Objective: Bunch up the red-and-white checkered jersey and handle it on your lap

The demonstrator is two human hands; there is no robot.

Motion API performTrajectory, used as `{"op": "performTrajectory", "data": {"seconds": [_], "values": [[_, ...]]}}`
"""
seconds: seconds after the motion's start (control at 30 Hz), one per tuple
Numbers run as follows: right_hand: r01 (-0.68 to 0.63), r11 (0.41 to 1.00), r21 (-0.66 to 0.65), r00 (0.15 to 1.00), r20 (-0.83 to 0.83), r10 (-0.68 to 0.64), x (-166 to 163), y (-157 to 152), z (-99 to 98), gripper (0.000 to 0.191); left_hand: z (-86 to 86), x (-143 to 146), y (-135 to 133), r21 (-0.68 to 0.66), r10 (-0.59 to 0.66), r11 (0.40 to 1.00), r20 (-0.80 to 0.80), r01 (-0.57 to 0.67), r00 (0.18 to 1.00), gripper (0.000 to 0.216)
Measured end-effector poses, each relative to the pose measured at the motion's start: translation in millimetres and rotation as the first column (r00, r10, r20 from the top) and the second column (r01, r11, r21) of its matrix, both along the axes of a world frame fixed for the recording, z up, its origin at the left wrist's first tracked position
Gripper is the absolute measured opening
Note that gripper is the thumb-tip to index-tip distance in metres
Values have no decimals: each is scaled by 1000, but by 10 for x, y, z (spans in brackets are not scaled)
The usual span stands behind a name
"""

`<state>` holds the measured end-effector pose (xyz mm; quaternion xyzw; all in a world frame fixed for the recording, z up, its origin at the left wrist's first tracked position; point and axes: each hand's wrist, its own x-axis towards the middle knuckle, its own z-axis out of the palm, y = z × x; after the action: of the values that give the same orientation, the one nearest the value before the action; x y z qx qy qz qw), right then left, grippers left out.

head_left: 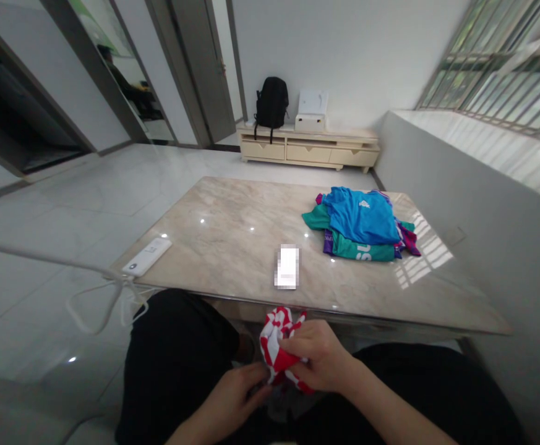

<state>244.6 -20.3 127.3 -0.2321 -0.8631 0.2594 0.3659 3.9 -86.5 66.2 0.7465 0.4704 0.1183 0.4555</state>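
Note:
A bunched red-and-white checked garment [274, 349] hangs between my knees, just in front of the table's near edge. My right hand [321, 355] is closed around its right side, thumb and fingers pressed into the folds. From the lower left, my left hand [246, 384] meets the bottom of the cloth with its fingers curled in; the fingertips are partly hidden. Below the garment there is something pale and dim that I cannot make out. On the table, beyond my hands, a small bright white rectangle [287, 267] is blurred out.
A pile of blue, green and purple shirts [362, 216] lies on the right of the marble-patterned table [232, 216]. A white power strip [146, 256] with a cable sits at its left edge. Behind stand a low cabinet [307, 151], a black backpack [272, 102] and a white box [311, 111].

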Motion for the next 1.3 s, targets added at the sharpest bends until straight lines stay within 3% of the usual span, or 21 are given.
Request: {"op": "performTrajectory", "data": {"seconds": [0.17,0.27,0.37,0.47,0.57,0.67,0.77,0.9,1.07,1.13,1.2,1.3], "values": [[-38,995,89,995,-92,46,-72,-90,50,17,33,-64,203,-18,147,989,151,-146,977,26],[-38,999,20,982,-184,41,-106,-119,82,25,59,-102,480,58,282,953,183,-297,942,27],[-61,995,-84,968,-248,38,-115,-121,87,33,126,-114,828,142,331,925,158,-353,930,29],[-82,984,-157,953,-300,32,-122,-109,83,36,172,-60,1211,293,284,907,106,-303,953,31],[-85,978,-188,967,-252,35,-157,-99,75,41,133,70,1625,463,160,872,35,-158,987,41],[-133,973,-190,973,-214,91,-216,-94,47,36,22,212,1981,492,40,870,-12,-29,999,59],[-157,970,-184,975,-184,123,-254,-91,-7,24,-80,291,2170,486,-51,871,-54,71,997,61],[-156,971,-183,984,-117,136,-243,-86,-84,18,-85,300,2212,486,-86,867,-72,110,994,59],[-114,981,-156,992,-72,104,-221,-86,-96,21,133,254,2058,472,-20,881,-10,22,1000,39],[-107,985,-133,993,-54,100,-209,-81,-63,21,262,198,1885,334,-26,942,55,6,998,34],[-105,989,-109,994,-42,101,-181,-68,-16,20,391,109,1646,61,-70,996,197,59,978,39],[-93,992,-86,996,-26,91,-100,-29,64,20,533,-58,1237,-239,-104,944,432,225,896,63]]}}
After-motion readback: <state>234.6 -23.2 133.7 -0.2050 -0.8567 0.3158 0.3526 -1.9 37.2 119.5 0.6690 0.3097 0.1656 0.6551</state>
